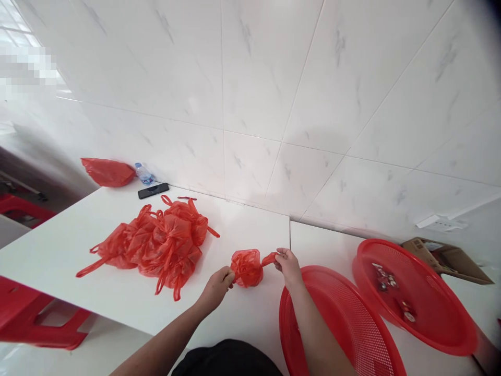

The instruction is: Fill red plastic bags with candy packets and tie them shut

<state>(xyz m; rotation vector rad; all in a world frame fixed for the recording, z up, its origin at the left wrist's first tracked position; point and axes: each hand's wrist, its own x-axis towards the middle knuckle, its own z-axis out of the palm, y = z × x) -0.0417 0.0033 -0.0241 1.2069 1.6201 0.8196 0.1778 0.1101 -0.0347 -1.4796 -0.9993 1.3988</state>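
- Red bag (248,268) sits on the white desk (230,224), mid-scene, directly between the two hands; body compact, rounded, full-looking.
- Long axis, straps included: left to right, right end angled a little to the far side. Right strap (268,259) stands out from the body, pointing right and slightly far; left side drawn toward the left.
- Left hand (219,282): grip clenched on the bag's left end, thumb uppermost.
- Right hand (287,263): grip pinching the right strap's outer end, fingers bent.
- Left of the work: pile of red bags (172,237), loops sticking out several ways, well apart from the left hand.
- Far left, by the wall (250,104): black phone (153,190), water bottle (145,175), red sack (107,172).
- Near right: red basket (352,313), partly under the right forearm. Beyond it, second basket (426,292) holding small items (387,279); cardboard box (457,258) just behind.
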